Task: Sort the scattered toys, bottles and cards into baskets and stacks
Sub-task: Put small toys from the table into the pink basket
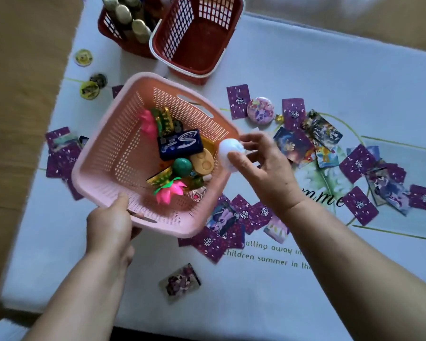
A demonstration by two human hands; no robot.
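Pink basket (123, 153): I saw it tipped, with a blue box (180, 143), a green ball (181, 166) and pink flower toys (170, 190) gathered in its right corner.
Left hand (111, 222): it gripped the pink basket's near rim, thumb on top.
Right hand (263, 168): thumb and fingers pinched a white ball (228, 150) at the basket's right rim.
Red basket (172, 38): it stood behind, beside another holding gold-capped bottles (138, 28).
Cards (359, 205): I saw them scattered over the cloth.
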